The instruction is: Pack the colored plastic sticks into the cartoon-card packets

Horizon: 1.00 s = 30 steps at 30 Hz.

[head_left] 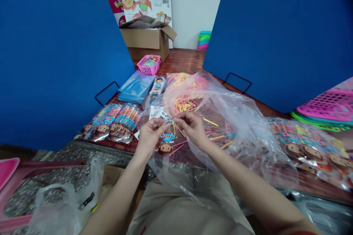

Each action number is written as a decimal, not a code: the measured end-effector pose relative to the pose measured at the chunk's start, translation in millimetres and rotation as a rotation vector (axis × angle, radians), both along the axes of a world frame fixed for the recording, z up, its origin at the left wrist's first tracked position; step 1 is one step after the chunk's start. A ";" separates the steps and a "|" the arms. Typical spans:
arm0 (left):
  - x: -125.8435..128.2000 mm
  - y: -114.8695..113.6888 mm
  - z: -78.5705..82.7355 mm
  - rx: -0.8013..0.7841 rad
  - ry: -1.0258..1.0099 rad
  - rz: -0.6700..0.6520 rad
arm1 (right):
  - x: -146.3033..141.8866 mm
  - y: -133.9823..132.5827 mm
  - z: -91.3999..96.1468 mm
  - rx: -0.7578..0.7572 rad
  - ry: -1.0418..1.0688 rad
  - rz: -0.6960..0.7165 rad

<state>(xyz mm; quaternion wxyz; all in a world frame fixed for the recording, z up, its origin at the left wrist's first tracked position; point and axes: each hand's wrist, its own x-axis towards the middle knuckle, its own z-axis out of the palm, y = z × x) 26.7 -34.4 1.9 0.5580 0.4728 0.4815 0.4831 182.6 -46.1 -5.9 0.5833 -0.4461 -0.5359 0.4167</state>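
My left hand (150, 134) and my right hand (194, 128) meet over the table, each in a pinch. Between the fingertips is the clear top edge of a small plastic pouch; the exact grip is too small to make out. Below them shows the pouch's printed front (166, 144), with a cartoon face and blue lettering. Yellow and pink sticks (186, 105) lie loose just beyond my hands, spilling from a large clear plastic bag (228, 99). The bag spreads under and beside my right forearm. Printed cards (158, 113) lie behind my left fingers.
Filled pouches (121, 123) lie in rows at left, with more pouches (306, 147) at right. Blue plastic sheets (135, 87), a pink basket (149, 65) and an open carton (146, 40) stand farther back. Blue panels (55, 51) flank the table. Colored baskets (331, 106) are stacked at right.
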 end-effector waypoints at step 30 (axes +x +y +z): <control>11.4 -14.1 -35.9 -0.180 -0.134 0.048 | 85.8 101.8 -33.6 -0.282 -1.185 -0.117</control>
